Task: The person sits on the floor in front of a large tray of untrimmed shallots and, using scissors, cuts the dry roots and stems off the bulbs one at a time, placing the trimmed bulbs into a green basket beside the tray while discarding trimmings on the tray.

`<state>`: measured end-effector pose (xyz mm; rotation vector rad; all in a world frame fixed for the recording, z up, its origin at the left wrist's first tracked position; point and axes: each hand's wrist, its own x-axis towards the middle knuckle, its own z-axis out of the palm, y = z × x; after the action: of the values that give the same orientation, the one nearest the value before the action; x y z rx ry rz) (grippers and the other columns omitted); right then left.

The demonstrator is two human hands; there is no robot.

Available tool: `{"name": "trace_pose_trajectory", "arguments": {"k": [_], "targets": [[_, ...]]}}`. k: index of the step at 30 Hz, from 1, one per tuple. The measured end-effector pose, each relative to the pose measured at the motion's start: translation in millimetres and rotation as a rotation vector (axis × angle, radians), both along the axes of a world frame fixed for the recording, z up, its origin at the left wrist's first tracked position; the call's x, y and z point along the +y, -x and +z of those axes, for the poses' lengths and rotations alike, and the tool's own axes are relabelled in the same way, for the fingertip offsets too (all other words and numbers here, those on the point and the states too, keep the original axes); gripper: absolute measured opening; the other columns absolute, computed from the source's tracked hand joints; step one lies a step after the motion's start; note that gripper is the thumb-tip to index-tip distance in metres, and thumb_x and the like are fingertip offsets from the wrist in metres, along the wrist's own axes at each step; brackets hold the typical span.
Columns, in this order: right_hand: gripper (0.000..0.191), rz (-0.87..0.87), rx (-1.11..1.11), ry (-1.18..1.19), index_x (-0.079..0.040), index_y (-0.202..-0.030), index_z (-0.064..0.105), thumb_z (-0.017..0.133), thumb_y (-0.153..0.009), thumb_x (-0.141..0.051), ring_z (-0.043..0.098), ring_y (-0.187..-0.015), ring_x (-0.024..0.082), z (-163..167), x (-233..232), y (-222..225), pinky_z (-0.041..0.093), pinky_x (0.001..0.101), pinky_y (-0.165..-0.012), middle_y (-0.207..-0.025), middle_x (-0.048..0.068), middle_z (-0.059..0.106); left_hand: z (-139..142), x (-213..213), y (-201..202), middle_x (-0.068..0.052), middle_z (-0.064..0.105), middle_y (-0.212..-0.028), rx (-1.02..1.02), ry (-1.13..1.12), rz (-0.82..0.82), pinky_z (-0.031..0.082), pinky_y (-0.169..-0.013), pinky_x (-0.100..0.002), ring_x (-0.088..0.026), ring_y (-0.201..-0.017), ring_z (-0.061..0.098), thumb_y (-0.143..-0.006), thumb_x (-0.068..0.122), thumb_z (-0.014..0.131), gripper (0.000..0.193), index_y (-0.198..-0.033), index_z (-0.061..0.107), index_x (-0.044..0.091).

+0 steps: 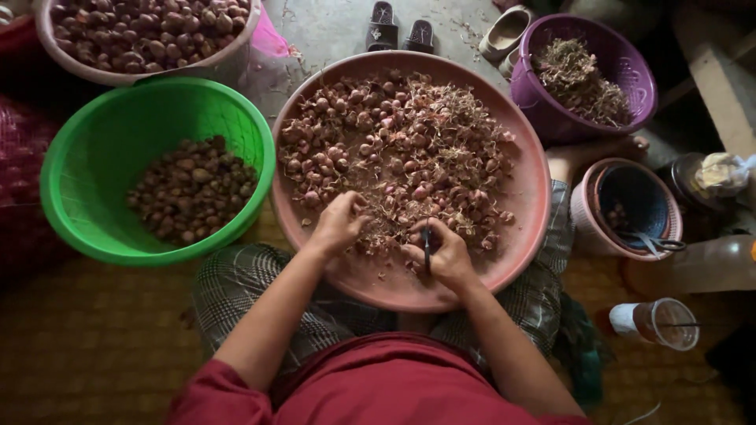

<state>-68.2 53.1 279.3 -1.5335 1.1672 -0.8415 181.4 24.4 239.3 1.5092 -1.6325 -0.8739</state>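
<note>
Small knife in right-hand grip

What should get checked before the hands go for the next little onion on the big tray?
1. Cutting tool gripped: the right hand is closed around a small dark tool. Ok.
2. Tool pointing away from the other hand: its edge is too small to make out. Cannot tell.
3. Left hand free to pick: it rests on the shallots, but whether it already holds one is hidden. Cannot tell.
4. Shallots left on the pink tray: plenty within reach of both hands. Ok.
5. Room in the green basin: only partly filled. Ok.
6. Room in the purple basket of trimmings: space remains. Ok.
</note>
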Motion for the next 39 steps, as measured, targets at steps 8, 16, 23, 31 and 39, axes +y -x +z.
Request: {"name": "trace_pose_trajectory", "arguments": {"k": [8,16,23,31,39], "targets": [[0.036,-0.031,-0.4,-0.026,-0.001,-0.119,0.063,0.078,-0.086,0.002,0.067,-0.084,0.01,-9.1,-8.6,-28.1,0.057,0.0246,-0.072,-0.096,0.003,0.07,-20.2,26.7,37.7,-0.006,0.068,-0.095,1.075,-0.407,-0.103,0.052,-0.061,-0.027,-0.012,-0.076,0.062,-0.102,0.017,0.063,0.019,-0.116,0.057,0.005],[0.031,-0.166,-0.46,-0.013,-0.002,-0.116,0.061,0.074,-0.089,0.002,0.068,-0.081,0.01,-21.2,-9.5,-19.8,0.059,0.0261,-0.072,-0.093,0.004,0.069,-25.6,31.1,44.7,-0.003,0.069,-0.1,1.214,-0.504,-0.257,0.052,-0.068,-0.025,-0.011,-0.081,0.064,-0.098,0.016,0.067,0.022,-0.116,0.06,0.004],[0.039,0.017,-0.364,0.022,-0.004,-0.121,0.06,0.076,-0.086,0.002,0.07,-0.093,0.01,-14.7,-13.3,-12.8,0.06,0.0258,-0.082,-0.102,0.004,0.072,-31.9,29.0,39.6,-0.003,0.069,-0.098,1.152,-0.363,-0.177,0.054,-0.073,-0.026,-0.011,-0.084,0.065,-0.096,0.01,0.073,0.022,-0.112,0.061,0.003],[0.026,-0.106,-0.402,-0.023,-0.001,-0.116,0.064,0.075,-0.092,0.001,0.067,-0.077,0.011,-18.1,-14.2,-17.2,0.057,0.0259,-0.067,-0.092,0.006,0.07,-13.2,32.5,38.2,-0.006,0.07,-0.088,1.123,-0.452,-0.294,0.059,-0.064,-0.032,-0.016,-0.074,0.069,-0.094,0.017,0.07,0.021,-0.109,0.064,0.003],[0.029,0.006,-0.331,0.117,-0.001,-0.116,0.062,0.077,-0.09,0.001,0.071,-0.093,0.014,-8.1,-8.8,-14.0,0.06,0.0283,-0.083,-0.101,0.008,0.075,-33.1,28.7,39.7,-0.006,0.07,-0.092,1.066,-0.358,-0.185,0.055,-0.064,-0.031,-0.012,-0.074,0.065,-0.095,0.015,0.074,0.022,-0.108,0.061,0.004]]}}
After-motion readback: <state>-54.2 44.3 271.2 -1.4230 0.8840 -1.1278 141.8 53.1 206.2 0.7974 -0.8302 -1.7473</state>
